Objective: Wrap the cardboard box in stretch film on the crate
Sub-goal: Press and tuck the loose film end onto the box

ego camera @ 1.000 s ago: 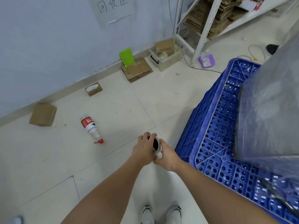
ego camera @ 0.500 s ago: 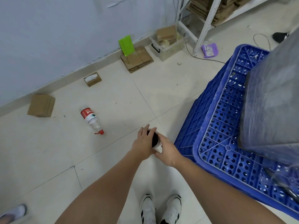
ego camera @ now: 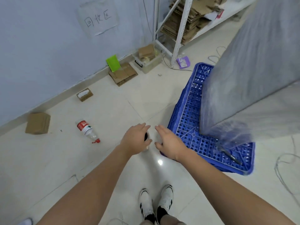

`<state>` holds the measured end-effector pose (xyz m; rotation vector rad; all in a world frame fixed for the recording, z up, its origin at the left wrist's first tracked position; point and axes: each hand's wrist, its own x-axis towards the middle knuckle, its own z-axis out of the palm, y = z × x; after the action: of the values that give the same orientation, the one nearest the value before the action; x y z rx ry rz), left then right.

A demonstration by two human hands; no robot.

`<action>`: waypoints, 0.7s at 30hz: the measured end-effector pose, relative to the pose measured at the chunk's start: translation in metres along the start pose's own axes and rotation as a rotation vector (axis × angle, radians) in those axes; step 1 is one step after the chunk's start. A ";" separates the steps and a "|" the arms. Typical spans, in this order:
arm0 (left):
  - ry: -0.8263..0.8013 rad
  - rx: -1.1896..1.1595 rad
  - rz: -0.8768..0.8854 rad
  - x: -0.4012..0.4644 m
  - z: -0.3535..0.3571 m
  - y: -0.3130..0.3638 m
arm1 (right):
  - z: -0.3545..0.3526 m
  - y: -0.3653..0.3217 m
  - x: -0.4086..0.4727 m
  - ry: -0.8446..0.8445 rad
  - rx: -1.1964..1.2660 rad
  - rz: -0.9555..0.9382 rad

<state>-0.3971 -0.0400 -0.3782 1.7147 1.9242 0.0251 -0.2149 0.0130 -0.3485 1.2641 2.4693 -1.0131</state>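
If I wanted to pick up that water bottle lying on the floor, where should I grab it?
Grab the water bottle around its middle, just below the red label, coming straight down from above. It lies on its side on the tiled floor with open space on both sides, so fingers can probably close across its round body easily.

A plastic bottle lies on the floor near a small cardboard box.

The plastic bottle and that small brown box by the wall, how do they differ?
The plastic bottle is clear with a red label and red cap; the small brown box is opaque plain cardboard. The bottle lies on its side in open floor; the box sits nearer the wall. Both rest on the tiles.
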 end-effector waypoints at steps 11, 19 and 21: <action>0.315 0.101 0.512 -0.064 -0.211 0.218 | -0.183 -0.043 -0.214 0.619 -0.028 -0.001; 0.466 0.187 0.663 -0.059 -0.236 0.331 | -0.281 0.024 -0.275 0.961 -0.286 0.211; 0.454 0.198 0.631 -0.051 -0.231 0.342 | -0.296 0.047 -0.276 0.833 -0.397 0.266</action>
<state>-0.1791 0.0549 -0.0375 2.5630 1.6188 0.5113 0.0320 0.0461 -0.0270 2.0628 2.6901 0.1332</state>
